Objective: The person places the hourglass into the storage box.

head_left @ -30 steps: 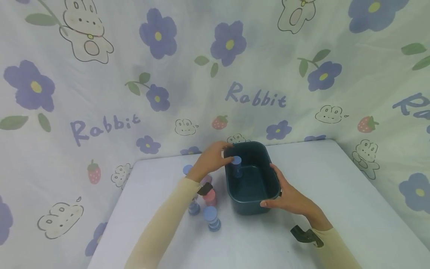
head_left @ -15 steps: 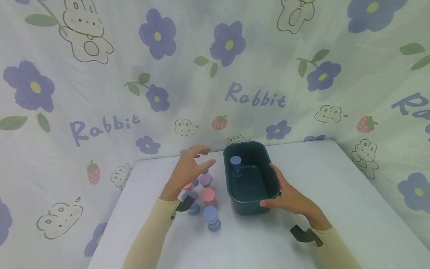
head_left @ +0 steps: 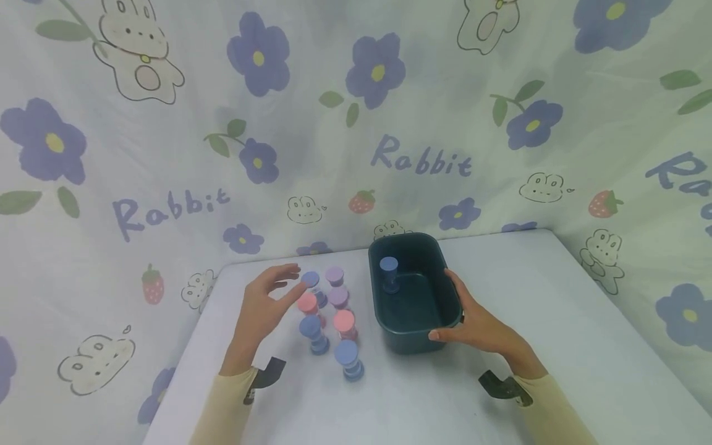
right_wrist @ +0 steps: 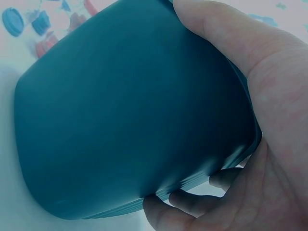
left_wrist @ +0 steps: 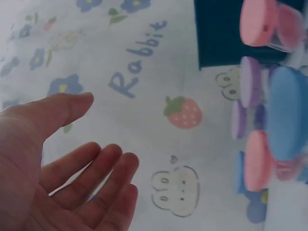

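Observation:
My left hand (head_left: 264, 306) hovers with nothing in its grasp, thumb and fingers apart, just left of a blue hourglass (head_left: 310, 279) and a pink hourglass (head_left: 308, 303). In the left wrist view, its fingers bend slightly over bare background. My right hand (head_left: 481, 327) grips the near right corner of a dark teal bin (head_left: 411, 343), thumb at the front rim. Its fingers lie along the bin's outer wall (right_wrist: 120, 120) in the right wrist view. Inside the bin, at the left, a blue hourglass (head_left: 389, 266) stands upright.
Left of the bin stand two purple hourglasses, one at the back (head_left: 334, 275), another pink hourglass (head_left: 344, 321) and two more blue hourglasses, the nearest in front (head_left: 347, 353). A rabbit-print cloth (head_left: 334, 154) hangs behind the white table (head_left: 411, 402).
My left hand has let go of the blue hourglass inside the bin and moved left, past the standing hourglasses. My right hand and the bin have stayed put.

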`<state>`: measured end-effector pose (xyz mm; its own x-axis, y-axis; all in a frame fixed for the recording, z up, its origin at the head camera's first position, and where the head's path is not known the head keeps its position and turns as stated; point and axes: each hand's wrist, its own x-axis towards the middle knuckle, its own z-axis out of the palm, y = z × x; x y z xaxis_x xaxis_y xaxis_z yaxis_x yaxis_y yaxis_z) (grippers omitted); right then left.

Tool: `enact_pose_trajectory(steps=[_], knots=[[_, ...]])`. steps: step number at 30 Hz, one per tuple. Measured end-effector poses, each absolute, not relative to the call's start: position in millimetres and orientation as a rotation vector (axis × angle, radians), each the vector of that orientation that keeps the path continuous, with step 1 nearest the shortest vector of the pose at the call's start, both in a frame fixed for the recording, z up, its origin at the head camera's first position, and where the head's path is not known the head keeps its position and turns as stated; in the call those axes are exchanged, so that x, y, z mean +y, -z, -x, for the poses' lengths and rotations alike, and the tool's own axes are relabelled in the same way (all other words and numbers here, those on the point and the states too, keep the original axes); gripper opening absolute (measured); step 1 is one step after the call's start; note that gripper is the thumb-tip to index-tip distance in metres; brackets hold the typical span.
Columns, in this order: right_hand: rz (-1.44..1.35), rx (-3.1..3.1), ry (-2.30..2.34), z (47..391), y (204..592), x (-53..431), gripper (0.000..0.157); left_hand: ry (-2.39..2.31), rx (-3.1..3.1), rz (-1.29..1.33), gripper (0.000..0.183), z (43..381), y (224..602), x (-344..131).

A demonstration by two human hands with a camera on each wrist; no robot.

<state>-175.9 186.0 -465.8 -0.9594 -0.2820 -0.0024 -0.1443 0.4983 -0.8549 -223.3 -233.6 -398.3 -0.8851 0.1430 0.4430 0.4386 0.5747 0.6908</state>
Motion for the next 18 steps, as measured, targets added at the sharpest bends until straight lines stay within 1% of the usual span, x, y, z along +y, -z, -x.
enact_pose_trajectory(steps=[9,18], knots=[[0.373,2.581,1.456,176,465,185,0.128,1.373,-2.493,0.253,0.045,204,444,-254],[0.378,2.572,1.474,176,463,186,0.128,1.438,-2.484,0.150,0.052,197,476,-255]])
